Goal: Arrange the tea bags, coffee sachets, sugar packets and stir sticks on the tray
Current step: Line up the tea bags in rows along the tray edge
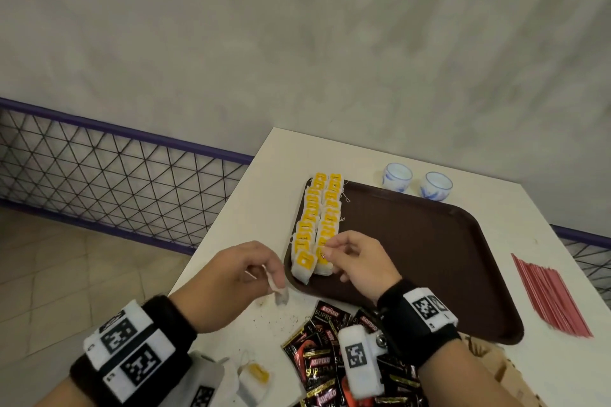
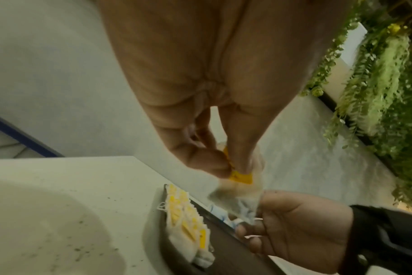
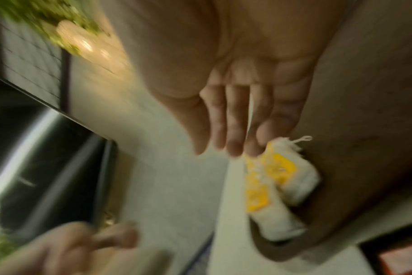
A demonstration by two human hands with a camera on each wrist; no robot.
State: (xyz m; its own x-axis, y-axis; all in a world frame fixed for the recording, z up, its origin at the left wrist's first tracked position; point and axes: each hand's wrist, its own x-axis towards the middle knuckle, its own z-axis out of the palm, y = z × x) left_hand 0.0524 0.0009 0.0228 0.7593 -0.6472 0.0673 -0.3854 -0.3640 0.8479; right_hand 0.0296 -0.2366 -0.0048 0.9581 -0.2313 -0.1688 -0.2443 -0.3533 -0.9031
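A tea bag hangs from the left hand, pinched by its yellow tag between thumb and forefinger; its long axis runs downward from the fingertips, the pouch end lowest, just above the white table and just outside the near left corner of the brown tray. Loose tea grains speckle the table under it. The right hand hovers just beside, over the tray's near left corner, fingers loosely curled; thumb and forefinger come together near the closest bags, but whether they pinch anything cannot be told. Ahead of both sets of fingers, two rows of tea bags lie overlapped along the tray's left edge, the rows running lengthwise away from the person, yellow tags up. Beneath the right wrist, nearer the person, black coffee sachets lie in a loose heap, with more loose tea bags under the left wrist. Far to the right of the right hand's fingers, red stir sticks lie bundled on the table. Beyond the tray stand two blue-and-white cups.
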